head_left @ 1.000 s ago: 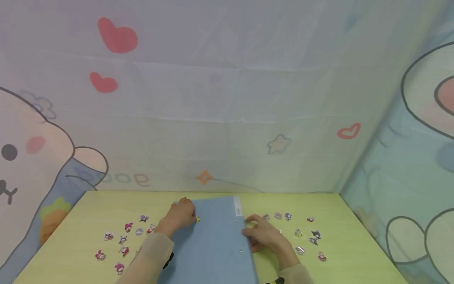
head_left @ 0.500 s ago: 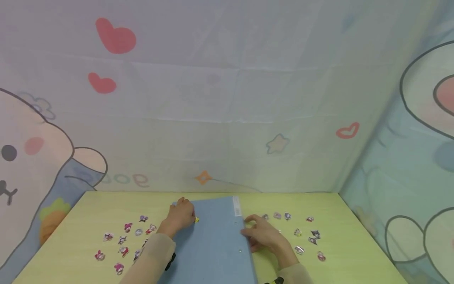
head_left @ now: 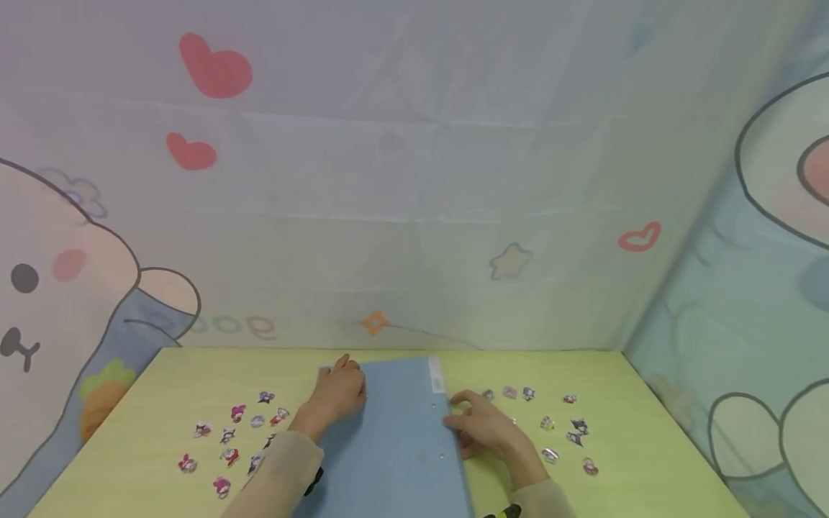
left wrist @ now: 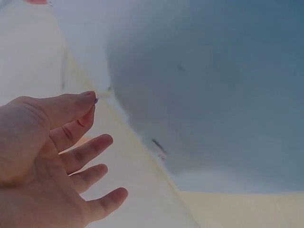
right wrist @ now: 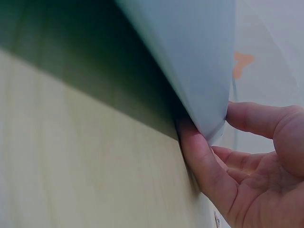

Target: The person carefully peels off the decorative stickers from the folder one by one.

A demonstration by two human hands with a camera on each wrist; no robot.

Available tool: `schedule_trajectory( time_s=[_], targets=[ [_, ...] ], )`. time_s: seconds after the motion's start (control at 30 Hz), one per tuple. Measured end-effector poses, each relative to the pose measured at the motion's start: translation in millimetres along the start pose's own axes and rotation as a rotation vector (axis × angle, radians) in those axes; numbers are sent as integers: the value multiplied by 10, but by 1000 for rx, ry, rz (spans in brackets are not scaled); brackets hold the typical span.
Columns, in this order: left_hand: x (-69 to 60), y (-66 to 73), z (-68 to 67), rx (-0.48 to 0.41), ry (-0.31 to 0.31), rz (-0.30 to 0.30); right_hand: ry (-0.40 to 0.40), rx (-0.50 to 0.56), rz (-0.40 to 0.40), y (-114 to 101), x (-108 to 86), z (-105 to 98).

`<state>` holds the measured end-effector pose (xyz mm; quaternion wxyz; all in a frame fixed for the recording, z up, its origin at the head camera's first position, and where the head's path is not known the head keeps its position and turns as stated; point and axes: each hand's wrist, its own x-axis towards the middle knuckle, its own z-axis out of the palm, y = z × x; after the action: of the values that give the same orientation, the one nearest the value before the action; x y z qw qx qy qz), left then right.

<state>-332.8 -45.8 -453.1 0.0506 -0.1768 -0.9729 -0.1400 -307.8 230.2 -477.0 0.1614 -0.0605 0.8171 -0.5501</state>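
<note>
A blue folder (head_left: 395, 432) lies on the table with a white label strip on its right edge. Over its upper left part is my left hand (head_left: 337, 394). In the left wrist view, the thumb and forefinger of that left hand (left wrist: 61, 142) pinch a tiny item (left wrist: 96, 100), mostly hidden by the fingertips, while the other fingers spread loosely. A small dark and pink sticker (left wrist: 160, 150) shows on the folder near its edge. At the right edge my right hand (head_left: 482, 428) grips the folder; in the right wrist view the folder (right wrist: 199, 66) sits between thumb and fingers.
Several small cartoon stickers (head_left: 229, 455) lie scattered on the yellow table (head_left: 149, 403) left of the folder. Several more stickers (head_left: 574, 437) lie to its right. A printed curtain (head_left: 401, 180) hangs behind the table and along its right side.
My left hand has shifted slightly to the right on the folder. The small yellow piece that showed beside its fingers is now hidden. My right hand stays at the folder's edge.
</note>
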Motion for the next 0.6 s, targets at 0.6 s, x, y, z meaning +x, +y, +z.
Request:
schedule_trajectory(
  time_s=[0.6],
  targets=[
    [-550,-525,-434,36,28,-43,-10,8,-18,8,12,-5]
  ],
)
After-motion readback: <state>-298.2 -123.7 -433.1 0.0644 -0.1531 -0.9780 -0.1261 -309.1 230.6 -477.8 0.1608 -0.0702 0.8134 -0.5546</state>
